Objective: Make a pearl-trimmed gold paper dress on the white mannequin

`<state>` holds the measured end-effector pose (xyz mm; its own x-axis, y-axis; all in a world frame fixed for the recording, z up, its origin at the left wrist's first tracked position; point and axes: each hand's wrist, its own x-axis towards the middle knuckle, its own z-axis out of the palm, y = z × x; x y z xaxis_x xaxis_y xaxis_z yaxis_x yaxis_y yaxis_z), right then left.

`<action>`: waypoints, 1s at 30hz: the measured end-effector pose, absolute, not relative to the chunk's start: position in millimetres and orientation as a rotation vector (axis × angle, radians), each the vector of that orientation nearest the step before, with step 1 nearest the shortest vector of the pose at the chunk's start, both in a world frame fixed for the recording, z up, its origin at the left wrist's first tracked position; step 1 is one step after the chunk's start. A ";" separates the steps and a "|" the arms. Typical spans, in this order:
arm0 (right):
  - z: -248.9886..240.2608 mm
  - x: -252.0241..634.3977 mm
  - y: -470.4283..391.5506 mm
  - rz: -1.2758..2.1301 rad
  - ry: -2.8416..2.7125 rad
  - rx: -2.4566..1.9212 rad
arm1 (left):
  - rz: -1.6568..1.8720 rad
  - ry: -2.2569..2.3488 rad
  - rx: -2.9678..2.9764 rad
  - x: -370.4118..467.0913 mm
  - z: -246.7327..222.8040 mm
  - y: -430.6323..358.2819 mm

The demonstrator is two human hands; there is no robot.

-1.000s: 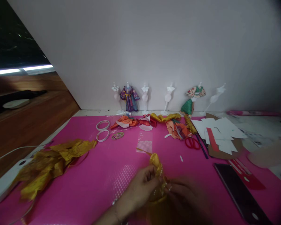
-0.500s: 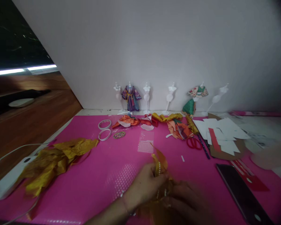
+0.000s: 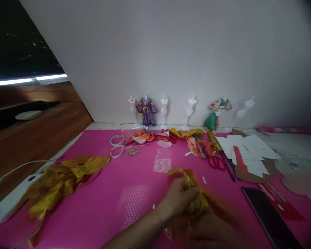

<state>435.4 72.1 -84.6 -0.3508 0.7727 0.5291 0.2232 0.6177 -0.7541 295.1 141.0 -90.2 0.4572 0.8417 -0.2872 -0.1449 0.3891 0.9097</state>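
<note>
My left hand (image 3: 175,200) is closed on a golden-yellow piece of cloth (image 3: 203,200), thumb on top. A row of small white beads runs down the cloth beside the thumb. At its lower right, my right hand (image 3: 215,230) is against the cloth, but motion blur hides its fingers. Beyond the hands lies a clear sheet of small white stick-on beads (image 3: 162,165). Further back, several small white doll mannequins (image 3: 163,107) stand by the wall. One wears a purple robe (image 3: 147,110), another a patterned top and green skirt (image 3: 210,121).
Crumpled yellow cloth (image 3: 67,176) covers part of a white power strip (image 3: 7,200) on the left. Two tape rolls (image 3: 117,151) lie behind. Red scissors (image 3: 217,163), white paper pieces (image 3: 248,148) and a dark phone-like slab (image 3: 269,214) are on the right of the pink mat (image 3: 98,214).
Both hands and the beaded cloth have shifted to the right. The cloth has turned and spread out, showing more of its yellow side. The view has tilted slightly.
</note>
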 end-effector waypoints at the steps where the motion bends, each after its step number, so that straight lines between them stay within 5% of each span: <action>1: -86.3 433.8 73.6 0.749 -1.850 -0.783 | 0.729 0.869 0.952 292.9 -94.4 142.5; 5: -91.2 429.7 74.7 0.757 -1.629 -0.837 | 0.685 0.868 0.911 268.7 -115.1 143.3; 14: -109.8 417.7 130.3 1.382 -0.893 -1.257 | 0.536 1.135 1.119 184.7 -139.9 131.1; 24: -120.0 389.2 147.0 1.514 -0.870 -1.219 | 0.538 1.637 1.519 136.4 -107.2 152.7; 30: -127.2 368.2 162.3 1.542 -0.848 -1.166 | 0.707 1.347 1.548 176.7 -90.0 169.3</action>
